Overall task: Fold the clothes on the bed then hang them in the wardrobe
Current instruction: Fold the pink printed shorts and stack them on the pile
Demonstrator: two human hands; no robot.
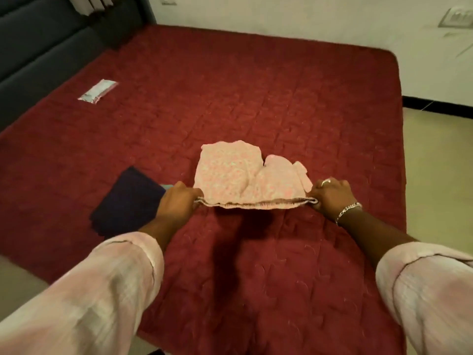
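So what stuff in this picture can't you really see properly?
- Clear packet, head view: too small and blurred to tell what is inside.
- Dark folded cloth: the left hand covers its right corner.
- Pink garment: folded and blurred, so its kind is unclear; the right hand hides one end.
- Wall plate: cut off by the right edge.
- Wardrobe: not in view.

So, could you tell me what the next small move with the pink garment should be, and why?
Probably carry the near edge forward and lay it over the far half. The left hand and right hand each pinch a near corner of the pink garment, its hem lifted off the red bed cover while the rest lies flat. A dark folded garment already lies to the left.
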